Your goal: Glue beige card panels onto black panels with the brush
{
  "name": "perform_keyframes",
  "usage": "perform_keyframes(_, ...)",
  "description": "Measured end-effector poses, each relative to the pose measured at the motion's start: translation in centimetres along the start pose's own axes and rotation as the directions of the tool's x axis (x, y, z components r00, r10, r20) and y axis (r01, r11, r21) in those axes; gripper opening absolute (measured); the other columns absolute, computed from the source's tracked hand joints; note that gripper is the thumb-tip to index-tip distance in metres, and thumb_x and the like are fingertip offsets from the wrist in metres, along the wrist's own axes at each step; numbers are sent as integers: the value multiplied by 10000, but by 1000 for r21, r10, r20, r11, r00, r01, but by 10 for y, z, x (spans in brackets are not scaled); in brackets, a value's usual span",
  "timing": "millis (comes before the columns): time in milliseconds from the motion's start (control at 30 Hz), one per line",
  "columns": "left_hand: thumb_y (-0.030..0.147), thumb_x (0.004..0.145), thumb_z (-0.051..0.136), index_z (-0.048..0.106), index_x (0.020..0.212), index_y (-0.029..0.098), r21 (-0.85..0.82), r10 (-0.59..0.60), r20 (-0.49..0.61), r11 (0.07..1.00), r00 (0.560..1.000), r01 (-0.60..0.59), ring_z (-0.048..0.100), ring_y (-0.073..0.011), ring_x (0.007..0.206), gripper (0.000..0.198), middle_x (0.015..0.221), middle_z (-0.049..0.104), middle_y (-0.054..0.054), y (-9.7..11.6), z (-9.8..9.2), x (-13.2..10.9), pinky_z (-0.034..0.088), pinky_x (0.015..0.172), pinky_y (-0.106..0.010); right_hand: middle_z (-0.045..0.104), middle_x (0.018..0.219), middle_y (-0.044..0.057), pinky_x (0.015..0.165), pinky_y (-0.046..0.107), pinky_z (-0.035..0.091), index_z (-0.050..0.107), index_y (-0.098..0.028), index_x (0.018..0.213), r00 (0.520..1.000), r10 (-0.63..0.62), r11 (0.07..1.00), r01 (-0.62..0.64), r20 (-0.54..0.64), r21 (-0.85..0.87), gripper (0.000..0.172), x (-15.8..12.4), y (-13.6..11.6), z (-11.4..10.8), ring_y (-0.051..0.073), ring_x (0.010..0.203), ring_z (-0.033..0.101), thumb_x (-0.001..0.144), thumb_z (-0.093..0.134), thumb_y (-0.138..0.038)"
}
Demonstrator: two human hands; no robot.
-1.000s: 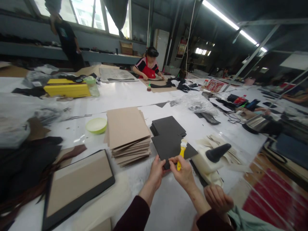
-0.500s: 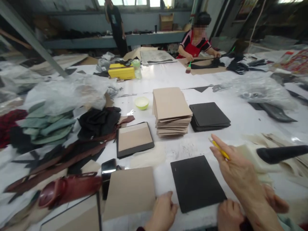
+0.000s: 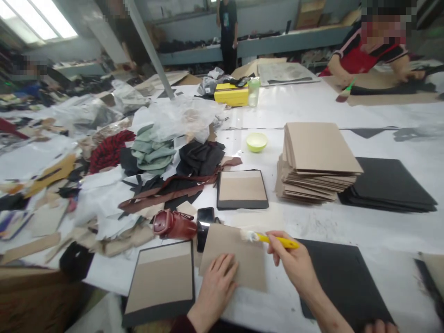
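Laid over the lower part of a tan board [image 3: 251,266], my left hand [image 3: 217,284] has its fingers stretched out flat. My right hand [image 3: 294,261] grips a yellow-handled paintbrush [image 3: 279,241]. The brush's pale bristles are over the board's upper edge; I cannot tell whether they touch it. Right of the tan board lies a larger black board [image 3: 342,273], partly behind my right arm. Another hand [image 3: 379,327], apparently a co-worker's, shows at its lower corner. A black board with a tan panel [image 3: 163,275] lies left of my left hand.
A phone [image 3: 205,217] and a dark red case [image 3: 173,224] lie near the tan board. Behind are another panelled board [image 3: 242,187], a lime bowl [image 3: 256,142], a tan stack [image 3: 317,148] and black boards [image 3: 391,178]. Fabric scraps [image 3: 154,150] cover the left. A person brushes opposite.
The view has turned left. The paintbrush has moved left from beyond the black board to over the tan board. My left hand has gone from beside the tan board onto it.
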State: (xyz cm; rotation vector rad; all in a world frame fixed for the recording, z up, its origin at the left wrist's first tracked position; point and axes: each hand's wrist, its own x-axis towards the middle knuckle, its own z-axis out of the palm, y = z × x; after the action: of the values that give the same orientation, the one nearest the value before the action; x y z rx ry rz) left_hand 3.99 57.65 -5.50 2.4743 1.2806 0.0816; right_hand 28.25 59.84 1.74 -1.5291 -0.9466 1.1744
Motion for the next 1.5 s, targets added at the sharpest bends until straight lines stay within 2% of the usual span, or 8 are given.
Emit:
perform_keyframes(167,361,893,597,478,1377,282,38,42,-57,998,997,-40,453,-270,1327,504,1477,471,-25,-10,9,-4,431,1085,-452,563,633,1,444,229,354,638,-157,948,999,7,1000,-8,53,2,465,19,24,79,119,488,446,864,569,-609)
perform_keyframes(433,322,860,641,506,1347,244,51,69,-126,997,990,-63,494,-288,1291,512,1444,507,-63,-22,22,-4,472,1039,-467,569,630,6,575,259,405,664,-169,908,998,-37,991,44,53,-128,430,30,18,134,161,593,528,896,516,-573)
perform_keyframes(533,291,865,629,521,1332,243,62,70,-146,996,987,-61,510,-283,1274,482,1424,526,-66,-24,24,-1,476,1032,-464,589,653,17,606,269,419,675,-170,873,997,-77,979,76,0,-188,421,29,27,126,173,623,545,896,512,-557)
perform_keyframes(867,222,858,612,514,1341,263,69,64,-147,996,987,-54,492,-262,1293,495,1440,513,-45,-22,23,-3,471,1046,-445,597,620,3,530,256,429,689,-169,912,949,-119,889,-29,-293,-457,411,-5,49,13,157,522,546,889,544,-552)
perform_keyframes(1033,202,835,640,540,1315,256,41,63,-120,997,991,-58,510,-263,1277,493,1419,536,-54,-19,16,-2,479,1037,-444,653,914,66,742,290,479,650,-186,1076,935,-337,674,322,111,-665,271,-24,40,20,199,819,614,999,432,-327)
perform_keyframes(1133,192,812,670,550,1298,260,26,51,-83,998,995,-49,513,-260,1274,504,1409,546,-47,-18,13,-1,480,1037,-448,599,848,61,709,338,460,627,-184,1057,893,-248,430,448,375,-784,255,-49,46,33,227,801,561,984,384,-178)
perform_keyframes(1233,156,792,681,560,1281,255,10,39,-67,999,997,-38,510,-253,1279,513,1402,553,-43,-16,10,-1,473,1049,-440,595,871,58,738,370,454,612,-188,962,887,-184,335,462,424,-821,223,-79,55,45,244,828,548,930,415,-89)
perform_keyframes(1500,100,834,554,574,1257,211,-72,50,-161,995,986,-63,515,-251,1268,438,1359,577,-74,-13,15,-20,454,1068,-445,663,887,52,760,304,481,660,-225,982,923,-172,709,358,343,-607,212,-87,12,46,205,830,619,980,464,-306)
